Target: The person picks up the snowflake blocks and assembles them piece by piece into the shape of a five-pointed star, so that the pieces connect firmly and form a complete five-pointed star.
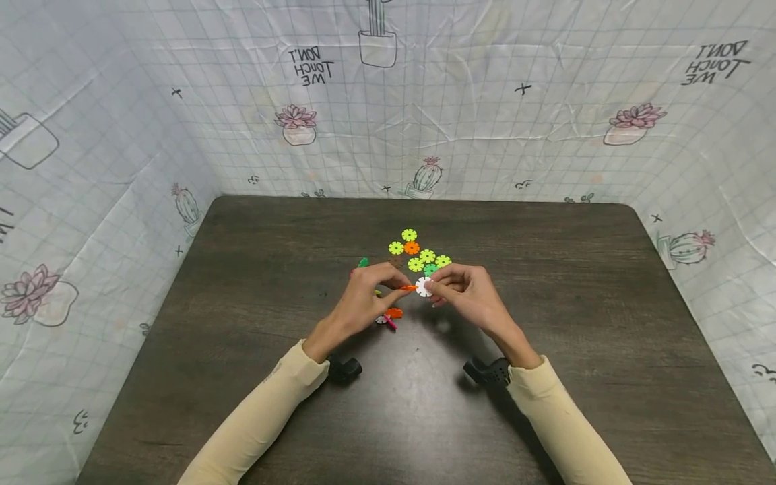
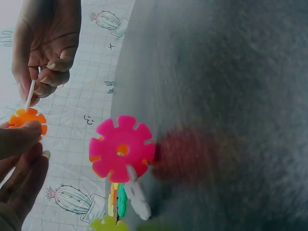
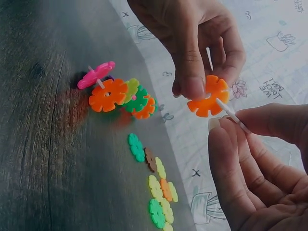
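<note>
Over the middle of the table, my left hand [image 1: 364,300] pinches an orange snowflake disc [image 3: 217,89] between thumb and fingers. Facing it, my right hand [image 1: 475,296] pinches a white snowflake disc [image 1: 422,287], seen edge-on in both wrist views. The white disc's edge meets the orange disc's rim at a notch; how deep it sits I cannot tell. Below the left hand, on the table, stands a group of joined discs, among them a pink disc [image 2: 108,144], a white disc [image 2: 138,197] and an orange disc [image 3: 108,98]. The left hand partly hides this group in the head view.
Just beyond the hands lie several loose discs: yellow-green discs [image 1: 427,256], an orange disc [image 1: 411,248], a green disc [image 1: 430,269] and a brown disc [image 3: 150,160]. The dark wooden table [image 1: 273,242] is bordered by a patterned white cloth [image 1: 473,101] at the back and sides.
</note>
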Available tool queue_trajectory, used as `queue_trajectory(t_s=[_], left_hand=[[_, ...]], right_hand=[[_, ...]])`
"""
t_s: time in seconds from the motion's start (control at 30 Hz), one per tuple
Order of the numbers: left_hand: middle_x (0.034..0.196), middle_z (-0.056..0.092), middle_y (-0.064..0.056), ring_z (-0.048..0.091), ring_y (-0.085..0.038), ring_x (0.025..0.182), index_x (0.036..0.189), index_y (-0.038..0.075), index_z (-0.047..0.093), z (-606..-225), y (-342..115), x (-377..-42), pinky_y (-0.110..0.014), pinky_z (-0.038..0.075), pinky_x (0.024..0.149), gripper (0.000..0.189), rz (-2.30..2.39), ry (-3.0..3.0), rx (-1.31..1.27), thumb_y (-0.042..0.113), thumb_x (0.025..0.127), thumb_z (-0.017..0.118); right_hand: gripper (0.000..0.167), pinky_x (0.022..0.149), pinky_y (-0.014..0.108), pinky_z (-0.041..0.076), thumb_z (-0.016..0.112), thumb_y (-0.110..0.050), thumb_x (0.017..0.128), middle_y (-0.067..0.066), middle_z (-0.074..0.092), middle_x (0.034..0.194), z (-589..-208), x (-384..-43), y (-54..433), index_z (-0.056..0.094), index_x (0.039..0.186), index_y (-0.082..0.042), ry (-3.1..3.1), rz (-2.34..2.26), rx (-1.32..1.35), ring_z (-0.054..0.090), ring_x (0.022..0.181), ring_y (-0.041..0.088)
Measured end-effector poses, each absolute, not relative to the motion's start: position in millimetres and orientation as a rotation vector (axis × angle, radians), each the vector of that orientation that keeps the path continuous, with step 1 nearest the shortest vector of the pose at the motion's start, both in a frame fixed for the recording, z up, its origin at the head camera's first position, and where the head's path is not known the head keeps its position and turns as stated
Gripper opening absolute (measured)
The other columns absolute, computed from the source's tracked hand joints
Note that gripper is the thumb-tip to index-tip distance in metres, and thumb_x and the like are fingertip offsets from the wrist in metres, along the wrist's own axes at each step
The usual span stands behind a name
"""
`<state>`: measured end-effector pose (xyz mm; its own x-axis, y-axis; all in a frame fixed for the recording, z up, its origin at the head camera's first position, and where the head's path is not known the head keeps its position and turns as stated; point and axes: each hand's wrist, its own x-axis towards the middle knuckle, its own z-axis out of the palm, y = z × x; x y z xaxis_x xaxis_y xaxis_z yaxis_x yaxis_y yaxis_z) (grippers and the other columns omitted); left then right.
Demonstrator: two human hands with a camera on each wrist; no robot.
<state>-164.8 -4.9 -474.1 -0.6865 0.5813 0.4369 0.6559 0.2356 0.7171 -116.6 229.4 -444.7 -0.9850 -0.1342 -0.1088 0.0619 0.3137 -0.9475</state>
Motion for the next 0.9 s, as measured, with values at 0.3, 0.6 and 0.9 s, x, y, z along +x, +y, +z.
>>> queue_trajectory(t_s=[0.3,0.6,0.9], left_hand=[[0.098,0.078,-0.003,0.073,-0.013,0.092,0.102,0.007,0.078,-474,-6,-163,-0.025,0.061,0.088,0.011,-1.346,-2.264,-1.340,0.004,0.091,0.079],[0.091,0.079,-0.006,0.074,-0.014,0.083,0.100,0.004,0.080,-473,-6,-160,-0.035,0.065,0.076,0.014,-1.322,-2.136,-1.323,-0.001,0.087,0.083],[0.090,0.080,-0.006,0.075,-0.014,0.082,0.099,0.004,0.082,-478,-4,-157,-0.024,0.063,0.079,0.013,-1.290,-2.117,-1.275,0.002,0.086,0.084]], right_hand=[[0.022,0.081,0.051,0.064,0.073,-0.016,0.099,0.022,0.078,0.097,-444,-112,230,0.073,0.109,0.003,2.354,-1.837,-0.084,0.078,0.077,0.020],[0.021,0.079,0.048,0.065,0.076,-0.010,0.096,0.003,0.078,0.086,-441,-109,222,0.071,0.107,0.008,2.280,-1.977,-0.062,0.078,0.075,0.023],[0.022,0.079,0.051,0.065,0.074,-0.009,0.097,0.012,0.080,0.089,-451,-107,219,0.070,0.108,0.010,2.267,-2.050,-0.107,0.079,0.075,0.022]])
